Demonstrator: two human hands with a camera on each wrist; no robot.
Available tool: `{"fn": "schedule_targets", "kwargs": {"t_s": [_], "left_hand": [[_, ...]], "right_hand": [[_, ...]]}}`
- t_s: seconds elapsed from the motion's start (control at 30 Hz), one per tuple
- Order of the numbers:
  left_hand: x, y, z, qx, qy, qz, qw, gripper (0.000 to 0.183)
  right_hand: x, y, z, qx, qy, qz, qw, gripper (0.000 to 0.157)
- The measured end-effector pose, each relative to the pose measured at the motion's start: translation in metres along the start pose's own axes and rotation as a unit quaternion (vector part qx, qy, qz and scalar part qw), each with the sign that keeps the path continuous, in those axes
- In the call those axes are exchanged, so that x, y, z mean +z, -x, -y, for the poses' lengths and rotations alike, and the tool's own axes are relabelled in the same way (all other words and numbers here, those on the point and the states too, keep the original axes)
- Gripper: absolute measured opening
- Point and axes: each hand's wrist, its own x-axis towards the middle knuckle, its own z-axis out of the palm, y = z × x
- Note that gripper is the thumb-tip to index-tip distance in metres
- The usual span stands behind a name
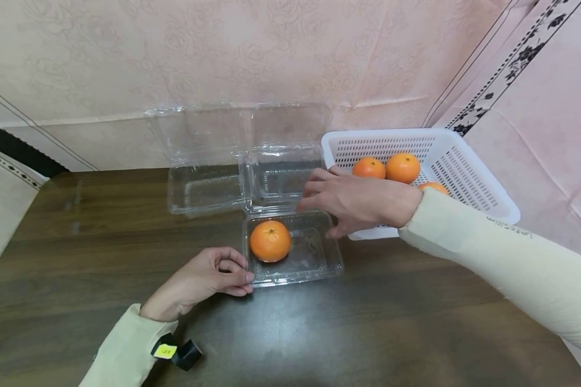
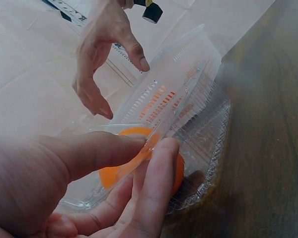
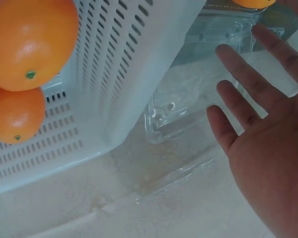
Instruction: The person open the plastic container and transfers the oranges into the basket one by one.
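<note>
In the head view an orange [image 1: 270, 241] sits in the left part of a clear plastic clamshell container [image 1: 310, 271] at the front. My left hand [image 1: 218, 274] pinches that container's left rim between thumb and fingers, as the left wrist view shows close up. Over the container's right side hovers my right hand [image 1: 353, 200], its fingers spread and holding nothing. Beside it stands a white perforated basket [image 1: 489, 193] with an orange [image 1: 403, 167], another orange [image 1: 368, 167] and a third orange [image 1: 433, 188] partly hidden behind the right wrist.
Behind the front container, two more clear containers stand side by side, a left one [image 1: 205, 188] and a right one [image 1: 283, 180], with raised lids leaning toward the patterned cloth [image 1: 271, 54]. All rest on a dark wooden table [image 1: 101, 258].
</note>
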Motion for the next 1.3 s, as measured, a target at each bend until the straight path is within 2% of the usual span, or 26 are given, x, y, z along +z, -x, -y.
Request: {"fn": "schedule_targets", "kwargs": {"t_s": [0.23, 0.53, 0.87, 1.3], "left_hand": [[0.0, 0.0, -0.001, -0.004, -0.002, -0.002, 1.0, 0.038], [0.0, 0.0, 0.0, -0.002, 0.004, -0.003, 1.0, 0.037], [0.001, 0.0, -0.001, -0.007, -0.001, -0.004, 1.0, 0.039], [0.0, -0.001, 0.001, -0.013, -0.001, -0.005, 0.9999, 0.041]], "right_hand": [[0.003, -0.006, 0.002, -0.019, 0.01, -0.016, 1.0, 0.068], [0.005, -0.012, 0.008, -0.018, -0.004, -0.001, 1.0, 0.068], [0.008, -0.022, 0.014, -0.039, 0.008, -0.018, 0.999, 0.068], [0.011, -0.039, 0.024, -0.05, 0.008, -0.008, 0.999, 0.07]]}}
